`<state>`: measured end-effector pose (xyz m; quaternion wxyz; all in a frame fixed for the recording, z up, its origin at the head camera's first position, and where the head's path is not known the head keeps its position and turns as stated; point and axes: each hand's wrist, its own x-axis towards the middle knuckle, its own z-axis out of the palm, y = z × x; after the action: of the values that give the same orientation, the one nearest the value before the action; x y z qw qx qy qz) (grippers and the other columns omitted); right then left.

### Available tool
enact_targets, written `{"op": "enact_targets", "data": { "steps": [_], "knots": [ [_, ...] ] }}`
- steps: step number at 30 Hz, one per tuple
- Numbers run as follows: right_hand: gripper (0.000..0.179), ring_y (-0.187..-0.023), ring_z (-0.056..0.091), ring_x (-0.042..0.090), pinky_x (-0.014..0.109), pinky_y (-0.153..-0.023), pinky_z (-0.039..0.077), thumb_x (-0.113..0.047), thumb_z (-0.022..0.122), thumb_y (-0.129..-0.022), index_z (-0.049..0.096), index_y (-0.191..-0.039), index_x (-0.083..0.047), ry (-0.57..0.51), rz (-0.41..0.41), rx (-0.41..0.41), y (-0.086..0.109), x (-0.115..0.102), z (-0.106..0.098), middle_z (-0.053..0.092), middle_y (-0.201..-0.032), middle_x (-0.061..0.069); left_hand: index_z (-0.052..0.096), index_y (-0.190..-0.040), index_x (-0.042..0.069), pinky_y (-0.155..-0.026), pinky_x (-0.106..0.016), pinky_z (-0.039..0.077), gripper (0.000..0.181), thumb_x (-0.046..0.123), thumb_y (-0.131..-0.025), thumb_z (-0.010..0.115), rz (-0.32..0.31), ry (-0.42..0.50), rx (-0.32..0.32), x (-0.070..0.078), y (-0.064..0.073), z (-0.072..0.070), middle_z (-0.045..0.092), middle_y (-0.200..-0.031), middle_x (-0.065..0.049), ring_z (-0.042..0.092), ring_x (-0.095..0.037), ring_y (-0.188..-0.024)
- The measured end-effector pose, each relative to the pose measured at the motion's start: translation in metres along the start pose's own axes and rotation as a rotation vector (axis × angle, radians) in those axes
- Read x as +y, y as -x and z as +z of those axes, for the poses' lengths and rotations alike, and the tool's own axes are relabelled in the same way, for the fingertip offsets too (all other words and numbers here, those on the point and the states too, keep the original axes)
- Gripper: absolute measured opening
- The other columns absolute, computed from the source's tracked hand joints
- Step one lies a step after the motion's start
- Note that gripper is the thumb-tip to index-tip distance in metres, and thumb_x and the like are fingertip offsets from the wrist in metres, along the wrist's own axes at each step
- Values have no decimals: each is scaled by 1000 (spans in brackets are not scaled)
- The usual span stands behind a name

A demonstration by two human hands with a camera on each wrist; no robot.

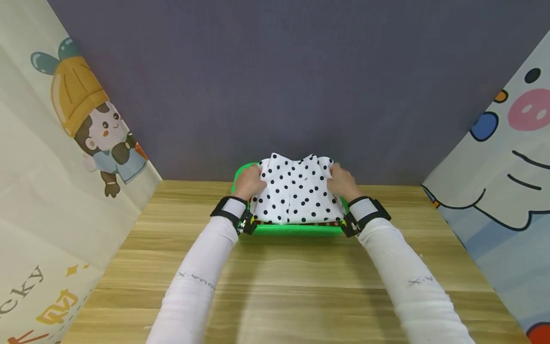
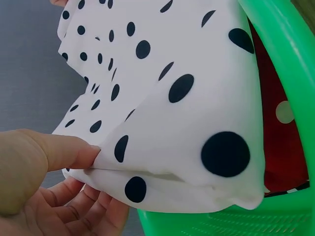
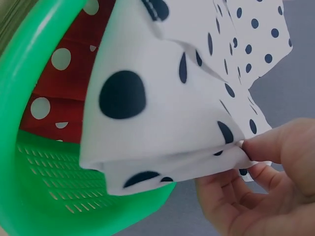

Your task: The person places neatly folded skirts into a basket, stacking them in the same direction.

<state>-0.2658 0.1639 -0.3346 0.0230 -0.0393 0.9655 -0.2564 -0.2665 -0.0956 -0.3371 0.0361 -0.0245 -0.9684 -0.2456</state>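
A folded white shirt (image 1: 296, 191) with black polka dots lies over the green plastic basket (image 1: 296, 230), its upper edge rising past the far rim. My left hand (image 1: 249, 182) pinches the shirt's left edge, thumb on top and fingers beneath, as the left wrist view shows. On the opposite edge my right hand (image 1: 342, 181) holds it the same way, with the thumb (image 3: 266, 145) pressed on the fabric. Under the shirt, red cloth (image 3: 74, 88) with white dots shows inside the basket; most of it is hidden.
The basket stands at the back of a wood-grain table (image 1: 296, 286), close to a dark grey backdrop (image 1: 275, 86). Cartoon-printed curtains hang on both sides, one at the left (image 1: 26, 167) and one at the right (image 1: 507, 191).
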Motion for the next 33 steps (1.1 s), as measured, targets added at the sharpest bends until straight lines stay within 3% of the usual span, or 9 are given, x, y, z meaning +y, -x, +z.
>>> {"op": "enact_targets", "data": {
  "steps": [10,14,17,20,24,27,33],
  "knots": [
    [39,-105,52,37,46,-89,43,-7,37,-91,35,-127,8,34,60,-68,-9,0,10,51,-119,28,46,-73,10,-50,-26,38,12,4,-77,55,-78,-27,-79,4,-7,10,49,-72,-6,51,-21,-65],
    [47,-90,57,34,38,-74,49,-6,37,-92,26,-135,9,41,92,-115,-11,2,15,52,-117,30,42,-70,11,-48,-26,35,16,3,-78,53,-93,-50,-104,2,-10,15,44,-68,-5,47,-19,-61],
    [54,-76,55,29,32,-61,46,-6,37,-92,18,-139,12,65,102,-133,-12,4,18,54,-111,29,38,-68,11,-46,-25,32,19,2,-78,51,-91,-54,-120,2,-11,19,38,-65,-4,43,-18,-57],
    [58,-59,48,21,27,-51,38,-5,36,-91,10,-140,13,92,106,-143,-12,6,20,57,-91,24,36,-66,13,-45,-25,31,23,3,-80,51,-93,-47,-141,2,-12,21,34,-63,-2,40,-17,-55],
    [62,-46,37,14,25,-45,32,-3,35,-91,3,-141,12,73,106,-174,-13,9,24,46,-68,11,37,-65,13,-45,-26,32,24,3,-81,52,-104,-43,-156,2,-13,23,35,-63,-2,41,-17,-55],
    [61,-45,34,13,26,-45,31,-3,34,-91,3,-142,12,48,100,-195,-14,10,25,45,-70,11,42,-69,11,-46,-26,33,18,4,-83,51,-104,-52,-162,2,-14,24,38,-65,-3,43,-18,-56],
    [53,-56,41,18,28,-53,35,-3,35,-91,16,-139,10,41,81,-195,-13,12,28,53,-96,22,54,-85,5,-47,-28,36,7,10,-89,50,-100,-91,-154,2,-13,25,46,-71,-6,47,-20,-60]
  ]
}}
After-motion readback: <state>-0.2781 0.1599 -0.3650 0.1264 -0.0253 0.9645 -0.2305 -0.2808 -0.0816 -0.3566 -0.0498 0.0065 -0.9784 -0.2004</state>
